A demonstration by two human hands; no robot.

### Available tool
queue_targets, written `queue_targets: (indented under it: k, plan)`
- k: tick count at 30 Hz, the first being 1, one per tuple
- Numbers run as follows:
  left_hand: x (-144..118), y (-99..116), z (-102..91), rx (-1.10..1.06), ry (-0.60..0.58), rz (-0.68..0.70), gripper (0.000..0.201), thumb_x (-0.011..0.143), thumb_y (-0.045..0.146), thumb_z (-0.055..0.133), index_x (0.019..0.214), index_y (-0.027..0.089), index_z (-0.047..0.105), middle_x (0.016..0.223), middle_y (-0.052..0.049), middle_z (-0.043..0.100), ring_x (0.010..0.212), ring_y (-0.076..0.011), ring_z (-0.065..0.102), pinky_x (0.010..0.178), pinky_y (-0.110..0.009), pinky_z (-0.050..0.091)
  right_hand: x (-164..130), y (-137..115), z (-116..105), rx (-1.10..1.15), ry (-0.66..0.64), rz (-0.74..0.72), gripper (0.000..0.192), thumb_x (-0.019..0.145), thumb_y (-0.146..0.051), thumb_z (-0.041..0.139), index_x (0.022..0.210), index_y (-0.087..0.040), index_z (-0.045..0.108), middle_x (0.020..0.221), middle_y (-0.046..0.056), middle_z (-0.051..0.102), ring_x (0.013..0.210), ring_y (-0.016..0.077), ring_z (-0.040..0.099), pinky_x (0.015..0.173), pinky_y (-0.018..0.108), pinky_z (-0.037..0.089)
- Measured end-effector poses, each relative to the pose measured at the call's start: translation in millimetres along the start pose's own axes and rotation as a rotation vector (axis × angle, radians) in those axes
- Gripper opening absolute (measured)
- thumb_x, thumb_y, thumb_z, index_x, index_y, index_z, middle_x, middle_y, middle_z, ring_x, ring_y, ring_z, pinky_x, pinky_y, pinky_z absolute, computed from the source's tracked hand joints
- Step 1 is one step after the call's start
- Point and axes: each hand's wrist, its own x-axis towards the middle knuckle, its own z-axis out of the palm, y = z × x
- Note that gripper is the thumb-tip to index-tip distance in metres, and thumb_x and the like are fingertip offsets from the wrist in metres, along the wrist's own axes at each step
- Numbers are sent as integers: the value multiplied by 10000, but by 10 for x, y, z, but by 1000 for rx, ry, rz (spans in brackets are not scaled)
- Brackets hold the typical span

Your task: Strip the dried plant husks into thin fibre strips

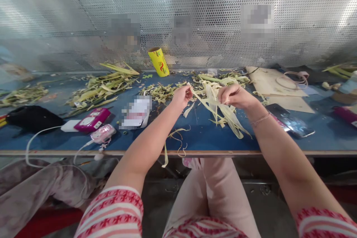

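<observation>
A: Hands?
B: Left hand (pixel 182 96) pinches one end of a pale husk strip (pixel 201 101); right hand (pixel 233 96) grips the husk bundle (pixel 227 116).
A: Orientation?
B: Strip spans hand to hand, bundle droops to the blue table (pixel 320 141). Phone (pixel 290 121) just right.

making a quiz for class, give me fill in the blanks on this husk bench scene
1. Both hands, left hand and right hand, pinch pale ____ strips.
2. The tabletop is coloured ____.
3. The yellow cylindrical roll leans on the perforated ____ wall.
4. The magenta box lies on the person's ____ side.

Missing: husk; blue; metal; left
</observation>
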Motion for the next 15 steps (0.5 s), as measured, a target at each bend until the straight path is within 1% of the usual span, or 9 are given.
queue_targets:
  k: [2, 4, 6, 7, 9, 10, 12, 13, 15]
  plan:
    - [17, 3, -11, -26, 12, 10, 218, 834, 73, 644, 645, 136, 555, 553, 23, 561, 486, -39, 523, 515, -149, 441, -41, -40, -47, 114, -138, 34, 268, 745, -403, 818, 620, -195, 705, 630, 5, 638, 556, 84, 574, 511, 216, 451]
    - [17, 4, -17, -42, 17, 32, 196, 824, 72, 663, 667, 136, 565, 580, 23, 575, 512, -40, 537, 540, -154, 450, -93, -65, -96, 182, -247, 102, 397, 703, -476, 825, 532, -174, 631, 561, 12, 599, 506, 83, 536, 479, 222, 428]
    - [0, 7, -20, -43, 9, 56, 177, 812, 79, 683, 683, 137, 576, 591, 31, 578, 528, -38, 544, 560, -156, 454, -135, -72, -128, 178, -255, 217, 531, 600, -606, 834, 474, -177, 548, 498, 19, 555, 479, 90, 495, 463, 243, 407]
    - [-16, 8, -19, -36, 1, 65, 171, 807, 83, 691, 687, 137, 581, 589, 36, 576, 532, -38, 546, 569, -158, 457, -143, -68, -129, 152, -207, 271, 577, 538, -666, 830, 466, -187, 517, 478, 19, 536, 474, 93, 476, 460, 254, 397]
    - [-61, 5, -8, 5, -36, 75, 166, 790, 92, 712, 688, 138, 589, 582, 42, 574, 534, -37, 551, 587, -163, 465, -119, -44, -93, 75, -18, 330, 612, 482, -727, 806, 502, -204, 490, 486, 14, 533, 465, 84, 425, 455, 263, 368]
    - [-90, -2, 3, 40, -61, 74, 165, 778, 98, 726, 687, 137, 594, 581, 43, 578, 534, -39, 555, 595, -168, 471, -87, -22, -56, 34, 107, 331, 600, 502, -725, 794, 540, -208, 492, 511, 9, 545, 460, 74, 394, 449, 258, 347]
    - [-156, -28, 31, 127, -127, 78, 156, 753, 111, 752, 694, 135, 609, 587, 40, 596, 536, -46, 565, 609, -183, 485, 1, 46, 37, -37, 355, 303, 516, 618, -655, 768, 646, -207, 515, 597, -3, 589, 452, 50, 326, 445, 242, 313]
    - [-190, -48, 46, 172, -156, 82, 148, 744, 117, 760, 702, 133, 619, 590, 36, 606, 536, -51, 569, 615, -193, 492, 47, 91, 84, -70, 440, 306, 478, 640, -613, 777, 690, -205, 532, 620, -12, 595, 451, 47, 323, 441, 235, 296]
    - [-249, -95, 71, 243, -235, 96, 139, 733, 133, 771, 719, 129, 633, 595, 31, 619, 536, -57, 571, 632, -212, 507, 122, 187, 161, -164, 569, 335, 430, 659, -548, 792, 703, -197, 549, 581, -35, 552, 448, 48, 349, 440, 229, 295]
